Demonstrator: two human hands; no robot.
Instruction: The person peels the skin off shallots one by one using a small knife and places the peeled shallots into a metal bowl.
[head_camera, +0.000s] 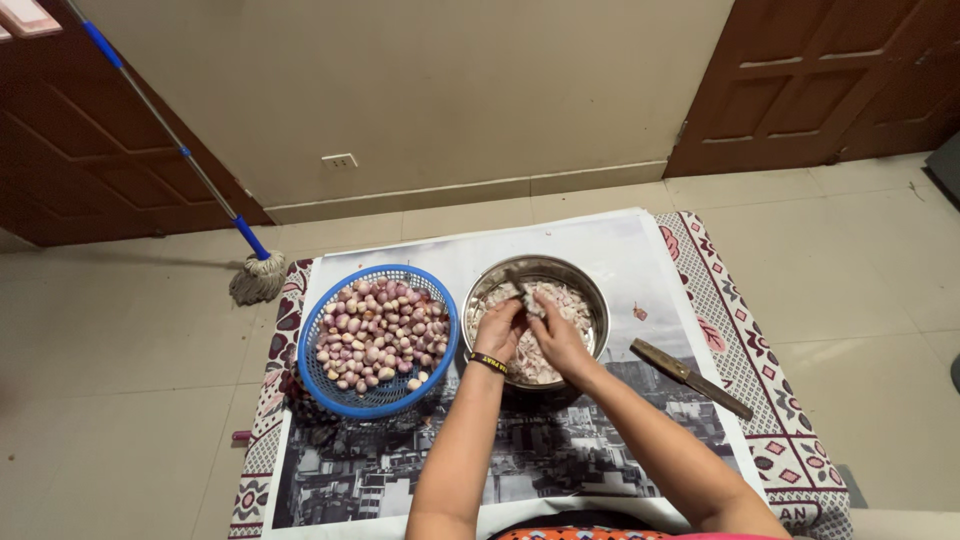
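Note:
Both my hands work over a steel bowl (590, 292) full of pale shallot peels. My left hand (498, 330), with a dark band on its wrist, is closed around a small shallot that is mostly hidden. My right hand (556, 335) grips a small knife (519, 283), its blade pointing up and left over the bowl and touching what the left hand holds. To the left stands a round blue plastic basket (318, 375) piled with several peeled pinkish shallots (378, 333).
A long knife with a wooden handle (690, 378) lies right of the bowl on a printed poster sheet (400, 460) laid over a patterned mat (760, 390). A mop (256, 276) leans at the mat's far left corner. Tiled floor surrounds it all.

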